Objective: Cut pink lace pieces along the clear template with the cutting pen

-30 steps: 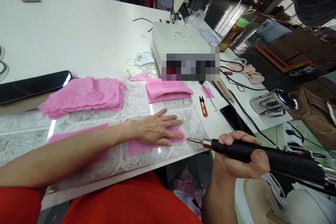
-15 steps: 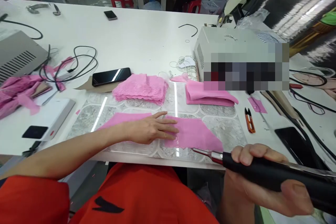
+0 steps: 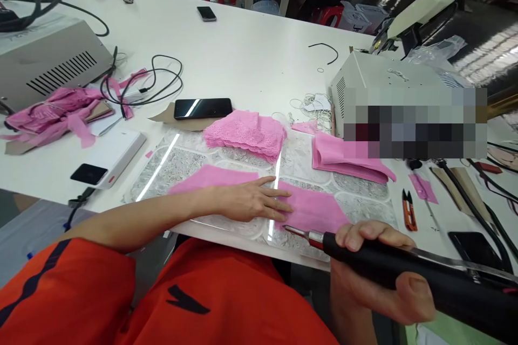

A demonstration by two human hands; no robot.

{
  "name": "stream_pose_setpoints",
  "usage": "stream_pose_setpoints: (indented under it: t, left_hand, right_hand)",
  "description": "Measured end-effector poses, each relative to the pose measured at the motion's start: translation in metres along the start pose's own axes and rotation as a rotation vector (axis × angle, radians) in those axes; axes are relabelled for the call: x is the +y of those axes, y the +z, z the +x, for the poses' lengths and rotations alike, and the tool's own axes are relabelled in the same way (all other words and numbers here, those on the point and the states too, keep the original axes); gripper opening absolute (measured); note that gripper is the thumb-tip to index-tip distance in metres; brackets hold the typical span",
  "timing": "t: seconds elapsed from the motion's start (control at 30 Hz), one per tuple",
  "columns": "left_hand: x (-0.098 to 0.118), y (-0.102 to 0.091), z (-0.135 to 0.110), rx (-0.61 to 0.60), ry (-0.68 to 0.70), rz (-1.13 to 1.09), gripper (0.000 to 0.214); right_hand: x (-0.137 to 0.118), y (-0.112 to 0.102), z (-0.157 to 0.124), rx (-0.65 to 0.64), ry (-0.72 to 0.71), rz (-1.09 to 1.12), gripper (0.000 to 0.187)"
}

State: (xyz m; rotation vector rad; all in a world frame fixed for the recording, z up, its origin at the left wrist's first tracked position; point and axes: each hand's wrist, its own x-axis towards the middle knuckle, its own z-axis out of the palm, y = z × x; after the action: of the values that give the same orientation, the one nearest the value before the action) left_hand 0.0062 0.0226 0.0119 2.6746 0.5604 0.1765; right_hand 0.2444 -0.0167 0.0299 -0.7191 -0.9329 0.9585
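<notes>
The left hand (image 3: 251,202) lies flat, its fingers spread wide, fingertips on a pink fabric piece (image 3: 318,210) on the marble-patterned mat (image 3: 364,207). The right hand (image 3: 362,280) grips a black-handled tool (image 3: 396,265) – its metal tip is at the fabric's near edge, though I cannot tell whether they touch. Beyond lie a pink lace stack (image 3: 245,135) and a folded pink cloth (image 3: 348,160) – orange snips (image 3: 409,214) sit to the right

Pink fabric pc (image 3: 313,210), blk tool handle (image 3: 457,287), gry/wht marbled mat (image 3: 368,209), org/blk snips (image 3: 409,218), red-org shirt (image 3: 243,294)
</notes>
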Motion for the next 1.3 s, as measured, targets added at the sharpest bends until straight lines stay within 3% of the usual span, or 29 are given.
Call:
stream_pose_setpoints:
  t: [0.17, 0.47, 0.7, 1.1, 1.17, 1.3]
  left_hand:
    - [-0.001, 0.002, 0.001, 0.067, 0.021, 0.015, 0.054]
    - [0.002, 0.000, 0.001, 0.049, -0.025, -0.036, 0.053]
    - [-0.001, 0.005, 0.001, 0.075, -0.025, -0.045, 0.053]
    - [0.001, 0.000, 0.002, -0.028, -0.049, -0.016, 0.053]
    - [0.003, -0.013, 0.000, 0.019, -0.074, -0.052, 0.051]
    - [0.007, -0.043, -0.016, 0.274, -0.119, -0.134, 0.040]
  right_hand:
    - [0.003, 0.004, -0.002, -0.061, -0.001, -0.004, 0.028]
    - [0.004, 0.007, -0.003, -0.115, 0.001, 0.031, 0.028]
    - [0.003, 0.010, -0.003, -0.084, 0.010, -0.004, 0.025]
    - [0.004, 0.012, -0.004, -0.130, -0.014, -0.008, 0.021]
    - [0.003, 0.011, -0.003, -0.086, -0.011, -0.020, 0.023]
    - [0.000, 0.009, -0.003, -0.013, 0.009, -0.019, 0.026]
